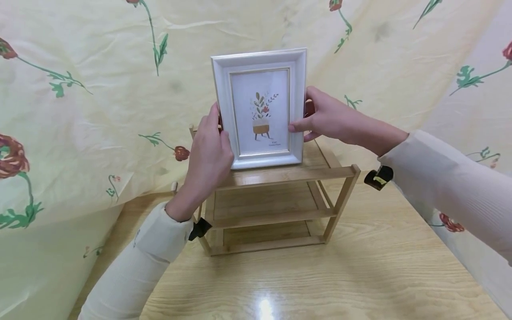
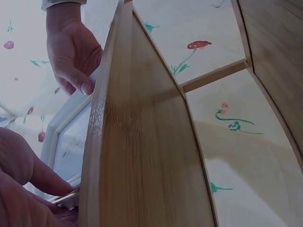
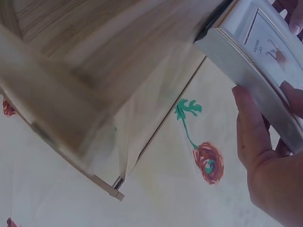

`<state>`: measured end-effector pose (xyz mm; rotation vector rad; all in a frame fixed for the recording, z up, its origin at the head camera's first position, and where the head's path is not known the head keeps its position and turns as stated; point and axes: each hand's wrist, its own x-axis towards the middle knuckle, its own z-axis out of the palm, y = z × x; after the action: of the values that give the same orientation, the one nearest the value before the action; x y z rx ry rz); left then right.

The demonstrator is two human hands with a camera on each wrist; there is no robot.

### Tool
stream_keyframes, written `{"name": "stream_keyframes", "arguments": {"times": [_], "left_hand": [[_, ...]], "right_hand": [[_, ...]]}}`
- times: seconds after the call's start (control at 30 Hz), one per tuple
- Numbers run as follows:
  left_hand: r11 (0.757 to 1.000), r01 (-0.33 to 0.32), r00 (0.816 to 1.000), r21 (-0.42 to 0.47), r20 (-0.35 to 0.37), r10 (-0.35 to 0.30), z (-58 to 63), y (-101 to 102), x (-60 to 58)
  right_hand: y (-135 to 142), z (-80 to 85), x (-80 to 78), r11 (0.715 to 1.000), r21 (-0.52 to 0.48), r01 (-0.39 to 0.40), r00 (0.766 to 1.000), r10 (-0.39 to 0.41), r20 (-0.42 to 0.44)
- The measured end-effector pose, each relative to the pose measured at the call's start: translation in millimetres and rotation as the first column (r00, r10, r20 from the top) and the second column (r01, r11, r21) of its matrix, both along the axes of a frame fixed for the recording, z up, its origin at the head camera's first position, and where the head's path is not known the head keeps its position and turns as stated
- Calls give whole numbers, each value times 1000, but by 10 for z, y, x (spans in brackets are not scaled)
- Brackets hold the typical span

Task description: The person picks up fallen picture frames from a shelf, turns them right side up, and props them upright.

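A white picture frame [image 1: 260, 80] with a potted-plant print faces me, upright and tilted slightly back. Its lower edge is at the top shelf of a wooden rack [image 1: 280, 174]; whether it bears fully on the shelf I cannot tell. My left hand [image 1: 210, 153] holds the frame's left side, its fingers partly hidden behind. On the opposite side, my right hand [image 1: 334, 118] grips the edge, thumb on the front border and fingers behind. In the right wrist view, the right hand [image 3: 265, 151] has its fingers along the frame's side [image 3: 246, 71].
The slatted rack has lower shelves [image 1: 268, 218] and slanting side legs [image 1: 342, 204]. It stands on a wood-grain surface [image 1: 280, 275]. Behind and beside it hangs a cream cloth [image 1: 100, 111] with red flowers. Black wrist cameras [image 1: 378, 178] sit by the sleeves.
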<state>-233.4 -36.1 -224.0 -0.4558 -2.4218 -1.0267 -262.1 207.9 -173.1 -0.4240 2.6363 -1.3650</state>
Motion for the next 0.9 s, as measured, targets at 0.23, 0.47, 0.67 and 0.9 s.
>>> {"name": "stream_keyframes", "arguments": {"times": [0.23, 0.47, 0.67, 0.9], "left_hand": [[1000, -25, 999, -16, 31, 25, 15, 23, -64], [1000, -27, 999, -14, 42, 28, 11, 19, -59], [1000, -3, 999, 19, 38, 3, 17, 4, -57], [999, 22, 999, 32, 23, -23, 23, -10, -52]], "right_hand": [[-45, 38, -35, 999, 28, 23, 999, -24, 42], [-62, 43, -28, 999, 30, 27, 999, -28, 47], [-69, 63, -34, 996, 85, 14, 999, -18, 43], [-58, 64, -40, 995, 101, 24, 999, -29, 45]]}}
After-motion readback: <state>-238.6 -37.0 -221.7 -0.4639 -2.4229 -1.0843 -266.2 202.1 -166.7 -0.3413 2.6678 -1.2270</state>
